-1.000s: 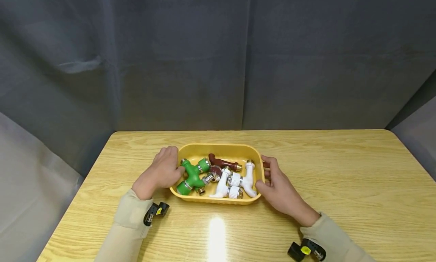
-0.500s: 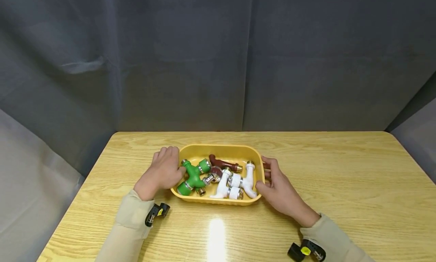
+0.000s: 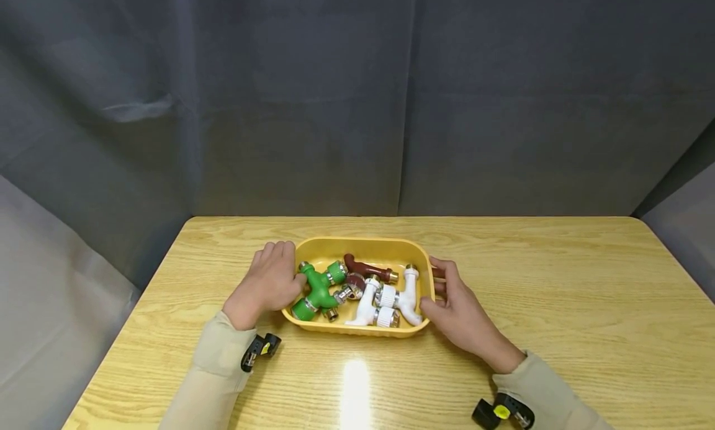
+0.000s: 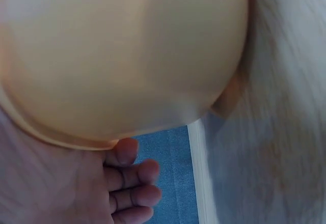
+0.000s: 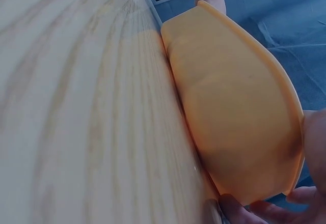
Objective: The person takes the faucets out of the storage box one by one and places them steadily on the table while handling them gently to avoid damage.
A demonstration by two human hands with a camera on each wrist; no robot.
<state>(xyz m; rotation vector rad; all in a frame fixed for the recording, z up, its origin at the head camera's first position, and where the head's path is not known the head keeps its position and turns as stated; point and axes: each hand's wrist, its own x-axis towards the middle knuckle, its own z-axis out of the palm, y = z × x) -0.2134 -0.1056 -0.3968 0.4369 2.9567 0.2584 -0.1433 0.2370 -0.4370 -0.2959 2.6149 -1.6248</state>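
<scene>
On the wooden table, near its far edge, sits a yellow tray with a green tap, a dark red tap and two white taps inside. The left hand and right hand grasp it at opposite ends. The step looks like steadying or positioning the tray; shifting it would call for an even, level hold.

An oblong, round-cornered plastic tub is coloured plain yellow. The branched green tap is trimmed with silver, the slender maroon tap is tipped with brass, and two bent white taps are banded with silver. The yellow-brown wooden table is streaked with fine grain, and the hanging cloth curtain is coloured dark grey.
</scene>
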